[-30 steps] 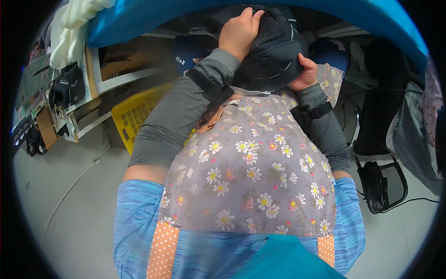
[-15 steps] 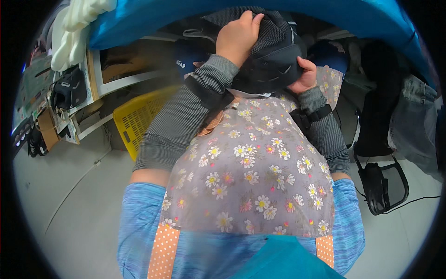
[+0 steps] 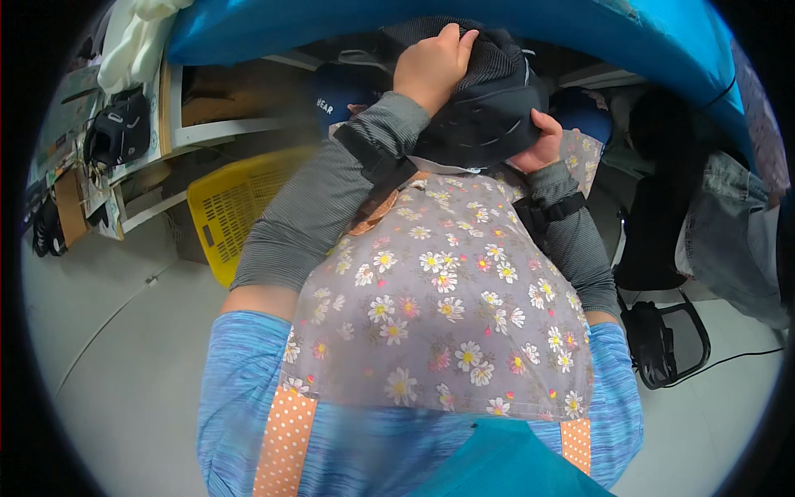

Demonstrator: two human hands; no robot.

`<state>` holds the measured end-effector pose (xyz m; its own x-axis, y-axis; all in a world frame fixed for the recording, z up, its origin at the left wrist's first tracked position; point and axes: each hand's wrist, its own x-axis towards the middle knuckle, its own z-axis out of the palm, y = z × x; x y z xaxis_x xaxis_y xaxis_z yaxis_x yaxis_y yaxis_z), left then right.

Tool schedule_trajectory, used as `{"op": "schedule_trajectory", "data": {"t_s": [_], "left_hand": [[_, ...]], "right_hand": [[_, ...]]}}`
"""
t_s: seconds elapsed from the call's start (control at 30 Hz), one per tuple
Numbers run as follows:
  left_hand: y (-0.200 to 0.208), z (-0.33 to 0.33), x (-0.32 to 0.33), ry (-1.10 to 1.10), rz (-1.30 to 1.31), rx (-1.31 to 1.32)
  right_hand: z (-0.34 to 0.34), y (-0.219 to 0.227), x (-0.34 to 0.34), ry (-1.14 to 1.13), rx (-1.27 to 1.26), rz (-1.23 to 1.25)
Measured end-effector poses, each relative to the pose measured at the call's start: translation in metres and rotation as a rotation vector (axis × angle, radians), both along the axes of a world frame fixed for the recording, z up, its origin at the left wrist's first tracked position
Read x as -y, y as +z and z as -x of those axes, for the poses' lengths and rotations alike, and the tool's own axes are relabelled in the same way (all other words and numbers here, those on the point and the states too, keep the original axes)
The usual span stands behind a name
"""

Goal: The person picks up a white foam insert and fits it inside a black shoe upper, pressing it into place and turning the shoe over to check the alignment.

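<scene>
A black fabric piece with a mesh panel and a smooth, curved flap (image 3: 484,124) lies across my lap, partly under the blue-covered edge; its exact kind I cannot make out. With its back toward me, my left hand (image 3: 432,70) is closed on the mesh at the top, thumb against the forefinger. My right hand (image 3: 540,142) grips the piece's right edge, thumb on the near face and the other fingers mostly hidden. Beneath it the flowered grey apron (image 3: 447,290) covers my front.
A blue-covered surface (image 3: 431,15) spans the top. Left are a yellow perforated basket (image 3: 240,203), shelving holding a similar black item (image 3: 118,128), and white padded pieces (image 3: 128,62). At right stand a black-framed seat (image 3: 662,344) and hanging grey cloth (image 3: 729,224); a cable crosses the floor.
The view has shifted slightly. Both hands keep their grips on the black fabric piece, which has tilted a little; the hands have hardly moved along it.
</scene>
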<state>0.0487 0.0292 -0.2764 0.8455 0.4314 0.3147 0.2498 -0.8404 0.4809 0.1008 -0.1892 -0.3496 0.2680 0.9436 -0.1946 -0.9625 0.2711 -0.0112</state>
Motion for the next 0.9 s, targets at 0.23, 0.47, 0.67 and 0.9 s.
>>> {"op": "schedule_trajectory", "data": {"t_s": [0.23, 0.47, 0.67, 0.9], "left_hand": [[0.007, -0.001, 0.002, -0.008, -0.04, 0.053], [-0.019, -0.006, -0.002, -0.039, -0.008, 0.063], [-0.015, -0.002, 0.004, -0.041, 0.014, 0.123], [0.005, 0.005, -0.005, -0.093, -0.183, 0.063]], "right_hand": [[-0.004, 0.008, 0.0, -0.008, 0.133, 0.014], [-0.002, -0.01, 0.001, -0.014, 0.033, -0.007], [-0.001, -0.024, 0.0, 0.017, -0.033, -0.122], [0.0, -0.002, -0.005, 0.054, -0.117, -0.124]]}}
